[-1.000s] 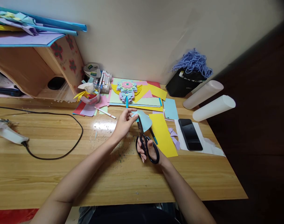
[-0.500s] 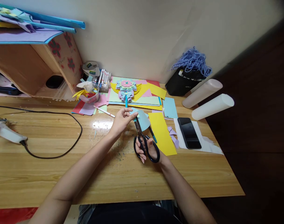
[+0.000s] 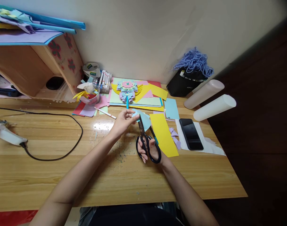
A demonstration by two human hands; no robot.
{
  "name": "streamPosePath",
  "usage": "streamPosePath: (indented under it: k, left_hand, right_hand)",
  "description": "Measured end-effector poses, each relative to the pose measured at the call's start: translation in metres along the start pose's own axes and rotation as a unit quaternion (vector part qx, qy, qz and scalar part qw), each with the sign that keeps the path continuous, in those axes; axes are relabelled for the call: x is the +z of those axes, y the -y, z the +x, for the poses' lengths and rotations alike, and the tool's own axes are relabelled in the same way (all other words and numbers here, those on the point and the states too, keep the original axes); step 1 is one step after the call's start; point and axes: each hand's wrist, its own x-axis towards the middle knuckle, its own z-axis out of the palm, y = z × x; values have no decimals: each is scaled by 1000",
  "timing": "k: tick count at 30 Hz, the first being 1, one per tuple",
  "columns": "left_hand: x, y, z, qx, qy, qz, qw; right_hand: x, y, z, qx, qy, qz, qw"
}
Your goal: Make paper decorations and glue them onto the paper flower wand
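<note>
Between its thumb and fingers my left hand point(image 3: 124, 121) pinches a small piece of light blue paper point(image 3: 146, 121). My right hand point(image 3: 151, 150) has its fingers through the handles of black-handled scissors point(image 3: 141, 128). The blades point away from me and meet the paper right beside my left thumb; their tips are hidden by it. Under the hands, a dark marker with a teal end point(image 3: 154, 135) lies beside a yellow paper strip point(image 3: 164, 135). Just beyond stands a layered paper flower point(image 3: 128, 89) in pink, blue and purple with a blue stem.
A phone point(image 3: 191, 134) rests on white tissue at right, near two white tubes point(image 3: 215, 107). Behind are a black holder point(image 3: 184, 84) with blue yarn and a box of markers point(image 3: 105, 79). A glue gun point(image 3: 8, 133) with a looping black cord lies left, below a cardboard box point(image 3: 63, 62).
The scissors have shifted slightly, their blades now closer together and further over the light blue paper. The paper has turned a little in my left hand.
</note>
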Motion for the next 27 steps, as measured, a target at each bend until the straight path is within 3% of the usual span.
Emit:
streamPosePath:
  k: [10, 18, 27]
  left_hand:
    - [3, -2, -4, -16, 54, -7, 998]
    - [3, 0, -4, -1, 79, -22, 997]
    - [8, -3, -8, 25, 77, -10, 997]
  right_hand:
    - [6, 2, 1, -22, -57, -4, 998]
    - [4, 2, 2, -32, -22, -19, 999]
    - [15, 10, 0, -28, -66, -53, 996]
